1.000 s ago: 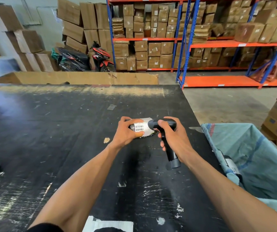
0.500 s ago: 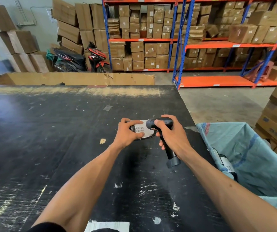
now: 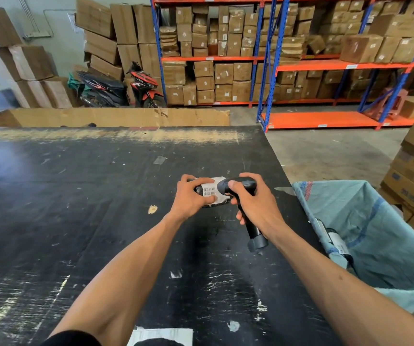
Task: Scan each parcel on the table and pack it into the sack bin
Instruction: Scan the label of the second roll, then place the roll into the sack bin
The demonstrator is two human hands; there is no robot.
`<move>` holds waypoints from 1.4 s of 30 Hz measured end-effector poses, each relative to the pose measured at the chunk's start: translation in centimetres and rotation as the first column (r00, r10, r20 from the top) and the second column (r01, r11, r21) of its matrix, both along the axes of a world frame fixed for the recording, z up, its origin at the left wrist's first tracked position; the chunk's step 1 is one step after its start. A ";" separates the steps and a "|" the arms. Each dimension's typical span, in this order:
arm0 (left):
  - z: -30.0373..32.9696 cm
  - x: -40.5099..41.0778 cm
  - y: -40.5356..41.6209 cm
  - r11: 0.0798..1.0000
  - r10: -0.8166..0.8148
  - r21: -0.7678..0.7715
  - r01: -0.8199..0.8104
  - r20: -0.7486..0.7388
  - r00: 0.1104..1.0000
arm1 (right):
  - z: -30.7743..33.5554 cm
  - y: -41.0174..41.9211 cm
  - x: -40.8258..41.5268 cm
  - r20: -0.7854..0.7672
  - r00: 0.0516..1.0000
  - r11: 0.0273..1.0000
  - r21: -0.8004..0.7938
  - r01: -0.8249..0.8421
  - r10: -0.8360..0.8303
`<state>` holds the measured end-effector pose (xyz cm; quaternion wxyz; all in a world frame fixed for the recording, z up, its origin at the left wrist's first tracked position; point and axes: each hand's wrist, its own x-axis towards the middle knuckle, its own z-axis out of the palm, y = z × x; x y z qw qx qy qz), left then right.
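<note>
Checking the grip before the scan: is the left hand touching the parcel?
Touching. The head view shows the left hand gripping the parcel.

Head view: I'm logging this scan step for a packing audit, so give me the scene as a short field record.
parcel: small dark parcel with white barcode label, on the table
left hand: left hand grips the parcel, thumb on the label
right hand: right hand grips the black scanner, head at the label
sack bin: blue-green sack open beside the table's right edge, parcels inside
step: scanning, not yet packed
</note>
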<state>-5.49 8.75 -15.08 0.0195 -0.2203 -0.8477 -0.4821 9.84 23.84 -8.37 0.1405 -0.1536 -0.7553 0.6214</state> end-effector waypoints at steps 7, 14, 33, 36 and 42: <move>-0.3 0.2 0.1 0.998 0.024 0.050 -0.024 0.008 1.000 | -1.6 -0.5 0.3 0.089 0.995 0.998 0.041 0.047 -0.050; -1.6 0.9 -0.5 0.995 0.057 0.079 -0.060 0.039 0.998 | -7.8 -1.9 0.0 0.268 0.955 0.990 0.101 0.101 -0.124; -0.8 2.7 1.9 0.969 0.101 0.219 -0.116 0.080 0.992 | -6.4 -0.7 -1.2 0.240 0.940 0.899 0.418 0.126 -0.243; 0.7 3.7 5.0 0.960 0.064 0.269 -0.082 0.075 0.995 | -4.5 1.5 -2.3 0.212 0.963 0.986 -0.008 0.169 -0.164; 2.7 6.6 12.2 0.946 -0.115 0.314 0.080 0.094 0.989 | -2.4 6.5 -2.2 0.072 0.953 0.908 -0.289 0.303 -0.295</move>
